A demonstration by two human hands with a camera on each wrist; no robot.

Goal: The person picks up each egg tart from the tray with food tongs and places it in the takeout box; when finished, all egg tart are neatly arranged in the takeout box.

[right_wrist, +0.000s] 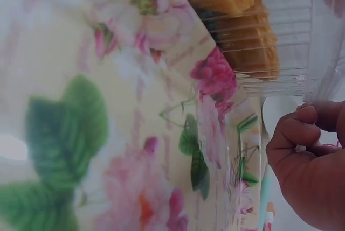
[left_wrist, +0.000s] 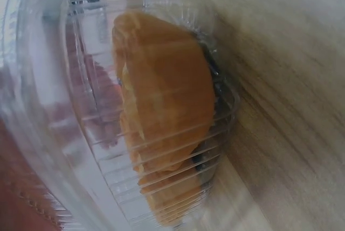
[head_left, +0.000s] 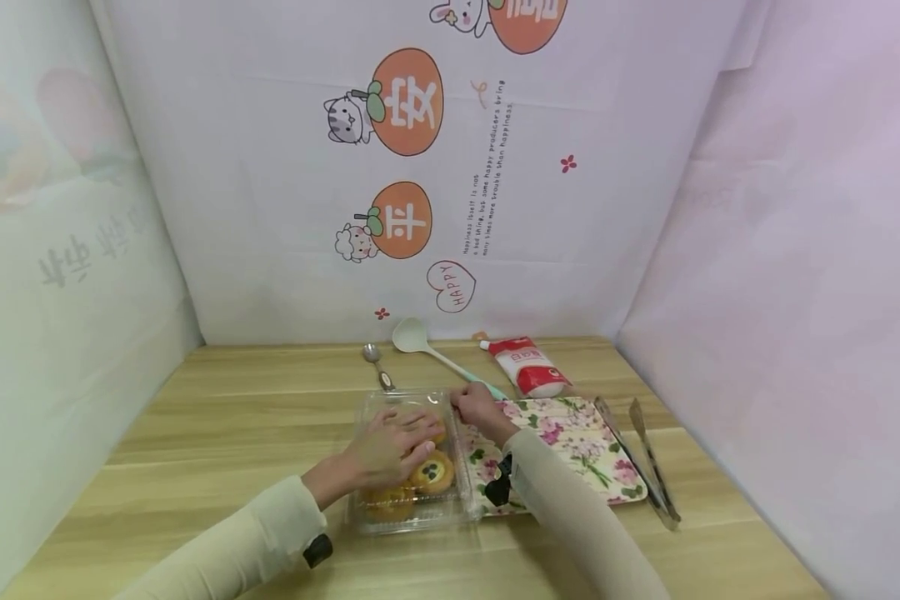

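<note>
A clear plastic clamshell box [head_left: 420, 523] with several round golden pastries inside stands on the table; one egg tart [head_left: 432, 472] has dark dots on its pale filling. My left hand [head_left: 392, 450] rests on the lid with its fingers stretched out. At the box's far right corner, my right hand [head_left: 482, 408] pinches the rim of the lid, its fingers curled in the right wrist view. The left wrist view shows the pastries [left_wrist: 164, 85] through the ribbed side wall. Part of the pastries is hidden under my left hand.
A floral tray [head_left: 585, 446] lies right of the box, partly under my right forearm. Metal tongs [head_left: 652, 467] lie at the tray's right edge. Behind are a small spoon [head_left: 377, 364], a white ladle [head_left: 412, 335] and a red-and-white pouch [head_left: 528, 367]. Cloth-covered walls surround the table.
</note>
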